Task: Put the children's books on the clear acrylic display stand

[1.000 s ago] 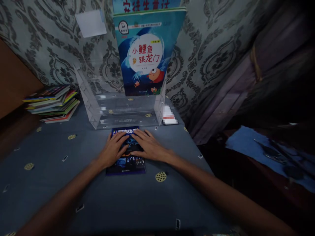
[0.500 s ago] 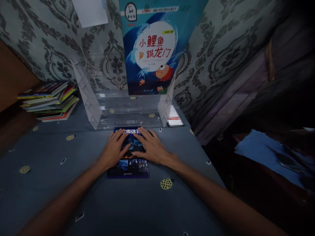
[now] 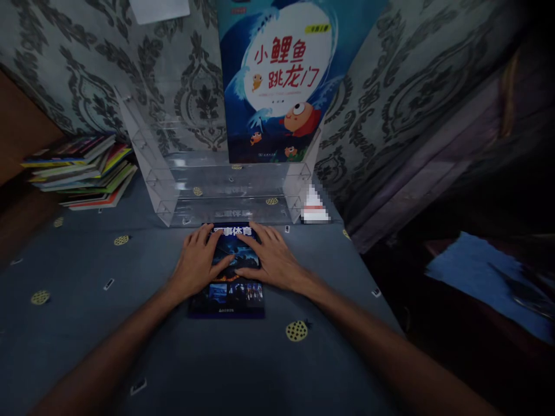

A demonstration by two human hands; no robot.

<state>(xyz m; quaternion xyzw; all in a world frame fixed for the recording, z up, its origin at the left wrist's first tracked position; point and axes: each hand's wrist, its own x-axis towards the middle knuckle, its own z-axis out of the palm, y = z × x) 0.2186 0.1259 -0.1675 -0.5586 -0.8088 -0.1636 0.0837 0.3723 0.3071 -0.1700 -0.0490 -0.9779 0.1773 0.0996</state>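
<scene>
A dark blue book (image 3: 234, 300) with white Chinese lettering and small photos on its cover lies flat on the cloth-covered table. Over its left side rests my left hand (image 3: 197, 260), fingers stretched forward and thumb spread inward across the cover. My right hand (image 3: 275, 263) lies over the right side in the same way, with some fingers beyond the book's edge. Both hands are open, thumbs close together above the cover photos. Just behind the book stands a clear acrylic tiered rack (image 3: 162, 179). A large blue picture book (image 3: 269, 136) with an orange fish stands upright in it.
A stack of books (image 3: 82, 173) sits at the back left of the table (image 3: 173, 358). A blurred-out white triangular object (image 3: 314, 208) is right of the rack. Beyond the table's right edge lies a blue cloth (image 3: 485, 283). Patterned wallpaper covers the wall behind.
My hands have slid slightly apart toward the book's side edges, uncovering more of its title. The camera view has tilted down a little; the rack and picture book have not moved.
</scene>
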